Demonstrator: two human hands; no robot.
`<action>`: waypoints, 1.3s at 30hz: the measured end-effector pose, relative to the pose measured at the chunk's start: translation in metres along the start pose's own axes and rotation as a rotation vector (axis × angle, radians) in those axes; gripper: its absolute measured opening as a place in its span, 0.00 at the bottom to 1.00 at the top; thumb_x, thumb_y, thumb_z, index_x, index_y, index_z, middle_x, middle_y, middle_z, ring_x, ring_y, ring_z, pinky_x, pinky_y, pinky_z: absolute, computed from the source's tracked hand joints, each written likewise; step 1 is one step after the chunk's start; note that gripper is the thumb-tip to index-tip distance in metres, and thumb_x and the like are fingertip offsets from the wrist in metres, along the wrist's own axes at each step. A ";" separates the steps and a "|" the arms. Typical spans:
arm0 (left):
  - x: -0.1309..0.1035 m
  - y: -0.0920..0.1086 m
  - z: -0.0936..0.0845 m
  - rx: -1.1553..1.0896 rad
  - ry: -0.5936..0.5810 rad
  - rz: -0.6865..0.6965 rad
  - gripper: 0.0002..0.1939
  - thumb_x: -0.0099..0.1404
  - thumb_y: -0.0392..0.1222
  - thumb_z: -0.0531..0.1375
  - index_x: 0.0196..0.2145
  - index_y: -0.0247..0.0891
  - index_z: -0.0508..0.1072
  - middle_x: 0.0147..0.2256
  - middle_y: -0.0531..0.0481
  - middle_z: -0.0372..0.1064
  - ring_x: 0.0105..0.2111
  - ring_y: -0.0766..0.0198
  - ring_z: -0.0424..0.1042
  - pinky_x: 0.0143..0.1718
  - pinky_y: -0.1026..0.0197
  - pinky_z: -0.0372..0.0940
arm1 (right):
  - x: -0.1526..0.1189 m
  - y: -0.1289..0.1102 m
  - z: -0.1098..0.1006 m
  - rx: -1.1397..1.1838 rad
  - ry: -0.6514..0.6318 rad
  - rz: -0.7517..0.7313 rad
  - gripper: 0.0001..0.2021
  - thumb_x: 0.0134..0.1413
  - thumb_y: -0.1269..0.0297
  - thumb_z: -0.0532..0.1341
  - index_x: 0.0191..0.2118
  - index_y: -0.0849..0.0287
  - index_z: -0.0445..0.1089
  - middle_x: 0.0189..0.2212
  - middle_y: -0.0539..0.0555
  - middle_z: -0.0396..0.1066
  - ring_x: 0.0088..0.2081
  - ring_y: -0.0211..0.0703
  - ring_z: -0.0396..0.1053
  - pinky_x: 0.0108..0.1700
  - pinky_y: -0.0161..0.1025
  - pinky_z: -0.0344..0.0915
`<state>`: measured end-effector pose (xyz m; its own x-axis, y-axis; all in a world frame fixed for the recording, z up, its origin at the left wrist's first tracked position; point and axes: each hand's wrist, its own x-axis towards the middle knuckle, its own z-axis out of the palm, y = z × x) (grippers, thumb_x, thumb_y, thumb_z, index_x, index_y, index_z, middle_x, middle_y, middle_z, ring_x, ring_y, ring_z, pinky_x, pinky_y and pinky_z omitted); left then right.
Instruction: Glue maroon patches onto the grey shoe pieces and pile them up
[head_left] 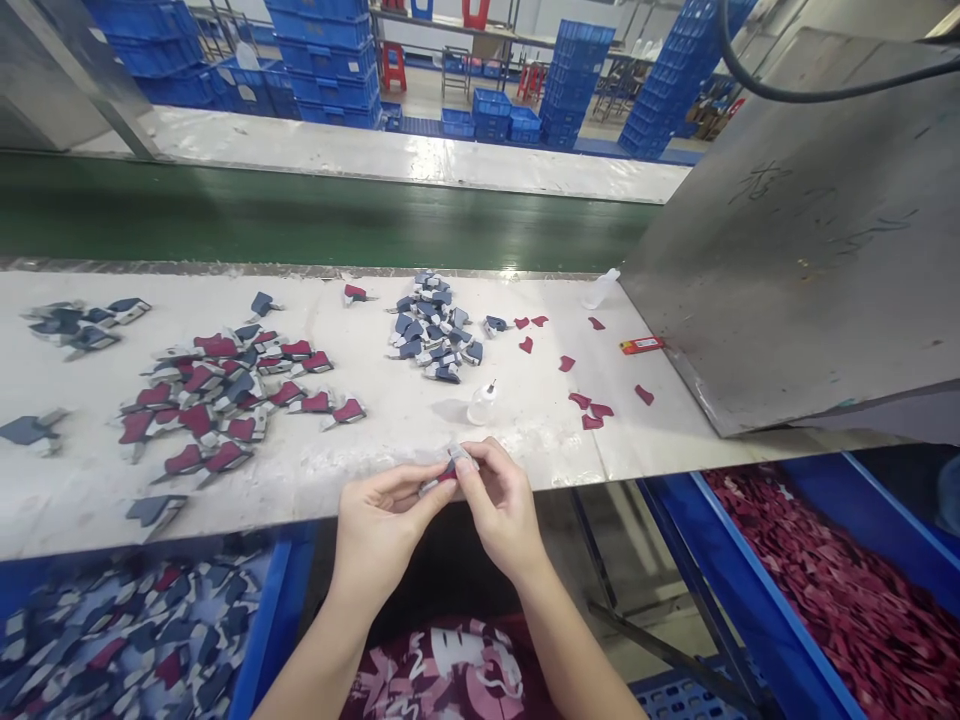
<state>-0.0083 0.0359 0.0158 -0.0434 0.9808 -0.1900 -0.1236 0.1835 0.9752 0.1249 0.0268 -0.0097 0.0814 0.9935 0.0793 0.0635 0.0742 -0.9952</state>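
Note:
Between my fingertips, over the table's front edge, is a small grey part with a red face [448, 472]. My left hand [390, 515] pinches its left side, and my right hand [499, 505] holds its right and upper side. Just beyond them a small clear bottle [483, 402] with a thin dark tip stands on the white table [390, 420]. A pile of dark blue and grey parts [431, 325] lies behind the bottle. To the left spreads a larger pile of red and grey parts [217, 390]. Several loose red pieces [592, 410] lie to the right.
A green conveyor belt [337, 220] runs behind the table. A metal box [810, 240] stands at the right. Below are a blue bin of grey and blue parts [255, 640] at left and a blue bin of red pieces [765, 580] at right. A second bottle [601, 290] lies near the box.

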 end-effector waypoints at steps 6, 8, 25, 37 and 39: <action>0.007 -0.009 -0.008 0.022 -0.003 -0.016 0.10 0.47 0.38 0.73 0.30 0.38 0.83 0.32 0.47 0.81 0.34 0.53 0.82 0.39 0.59 0.78 | 0.008 0.006 0.010 0.035 0.007 0.006 0.10 0.63 0.57 0.57 0.38 0.58 0.71 0.32 0.52 0.68 0.36 0.41 0.69 0.39 0.37 0.67; 0.010 -0.010 -0.014 0.046 -0.008 -0.018 0.10 0.47 0.39 0.73 0.30 0.37 0.83 0.33 0.46 0.81 0.35 0.52 0.82 0.40 0.57 0.78 | 0.011 0.009 0.016 0.030 0.005 0.002 0.11 0.63 0.57 0.57 0.37 0.58 0.70 0.32 0.51 0.69 0.35 0.41 0.69 0.39 0.38 0.67; 0.107 0.028 -0.077 1.303 0.462 0.546 0.18 0.63 0.34 0.54 0.47 0.34 0.78 0.55 0.36 0.69 0.57 0.41 0.63 0.56 0.41 0.60 | 0.031 0.020 -0.019 -0.612 0.311 -0.403 0.11 0.58 0.62 0.63 0.46 0.49 0.77 0.61 0.59 0.53 0.62 0.61 0.52 0.53 0.57 0.66; 0.149 -0.009 0.004 1.247 -0.168 0.600 0.08 0.65 0.35 0.57 0.42 0.38 0.72 0.42 0.43 0.73 0.45 0.50 0.68 0.47 0.51 0.62 | 0.040 0.037 -0.023 -0.167 0.223 -0.178 0.34 0.52 0.67 0.66 0.65 0.52 0.59 0.51 0.60 0.71 0.46 0.49 0.73 0.50 0.50 0.72; 0.138 -0.009 0.000 1.247 -0.158 0.580 0.07 0.66 0.34 0.56 0.42 0.38 0.72 0.43 0.41 0.73 0.46 0.48 0.68 0.47 0.49 0.61 | 0.038 0.035 -0.022 -0.004 0.269 -0.102 0.36 0.50 0.64 0.68 0.64 0.53 0.59 0.44 0.57 0.76 0.42 0.47 0.76 0.46 0.46 0.74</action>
<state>-0.0128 0.1697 -0.0191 0.3384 0.9179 0.2070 0.8362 -0.3943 0.3811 0.1521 0.0650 -0.0399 0.3350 0.9224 0.1923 0.0893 0.1721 -0.9810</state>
